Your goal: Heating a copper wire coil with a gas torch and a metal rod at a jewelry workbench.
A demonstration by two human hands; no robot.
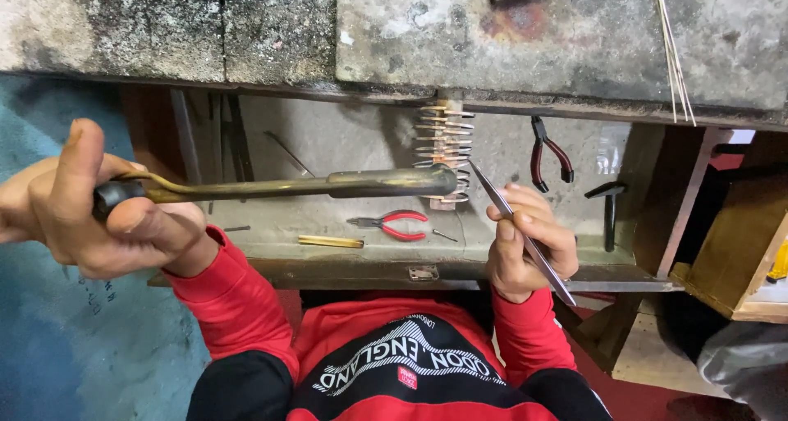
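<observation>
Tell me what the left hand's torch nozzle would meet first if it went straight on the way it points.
The left hand holds a brass torch pointing right. Straight on, its tip would first meet the stack of small metal pieces and the tweezers in the right hand, though depth is unclear.

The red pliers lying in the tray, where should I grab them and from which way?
Take the red pliers by the two red handles, coming down from above on their right end. The handles are padded and spread slightly apart, so fingers can likely close around both, while the bare metal nose points left toward the brass rod. They lie flat on the tray, clear of both hands.
</observation>
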